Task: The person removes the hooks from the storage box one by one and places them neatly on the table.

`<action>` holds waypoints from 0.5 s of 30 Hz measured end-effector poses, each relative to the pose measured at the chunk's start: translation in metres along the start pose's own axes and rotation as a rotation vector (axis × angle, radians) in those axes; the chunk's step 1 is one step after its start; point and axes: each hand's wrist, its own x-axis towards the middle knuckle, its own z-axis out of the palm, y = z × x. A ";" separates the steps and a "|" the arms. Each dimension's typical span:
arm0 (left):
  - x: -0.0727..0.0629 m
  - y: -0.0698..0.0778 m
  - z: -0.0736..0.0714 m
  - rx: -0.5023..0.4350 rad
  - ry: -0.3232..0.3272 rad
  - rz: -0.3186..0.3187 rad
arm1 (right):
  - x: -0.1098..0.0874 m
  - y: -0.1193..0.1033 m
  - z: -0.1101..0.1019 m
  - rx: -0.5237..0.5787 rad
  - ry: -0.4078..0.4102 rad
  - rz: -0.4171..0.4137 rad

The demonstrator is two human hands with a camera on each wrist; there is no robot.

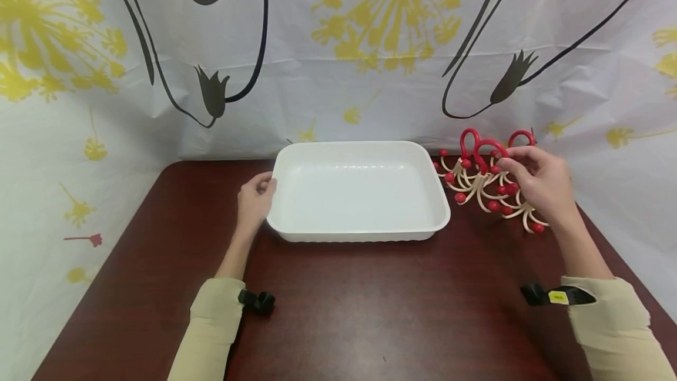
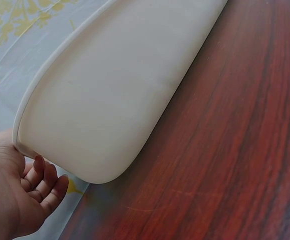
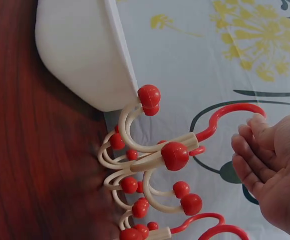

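A white rectangular tray (image 1: pixel 359 236) lies on the table. At its left end my left hand (image 1: pixel 254 201) grips the rim, fingers curled below the edge in the left wrist view, where the tray's outer wall (image 2: pixel 100 100) fills the middle. To the right of the tray, my right hand (image 1: pixel 542 181) pinches the red hook (image 1: pixel 478 160) of a multi-arm hanging hook. Its cream curved arms end in red balls (image 3: pixel 175 156). Around and below it are more hanging hooks of the same kind (image 1: pixel 529 211), bunched close together and partly hidden behind one another.
The dark red-brown wooden table (image 1: pixel 381 310) runs toward me, with its far edge behind the tray. White cloth (image 1: pixel 328 93) with yellow flowers and dark stems hangs along the back and sides. The bunch of hooks stands close to the tray's right end.
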 end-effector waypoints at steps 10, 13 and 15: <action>0.000 0.000 0.001 0.002 0.007 -0.008 | -0.012 0.008 -0.001 -0.041 -0.036 0.066; 0.000 -0.001 0.001 0.003 0.004 -0.010 | -0.013 0.012 0.001 -0.040 -0.031 0.057; 0.001 -0.002 0.002 0.001 0.001 -0.014 | -0.014 0.015 0.003 -0.029 -0.028 0.045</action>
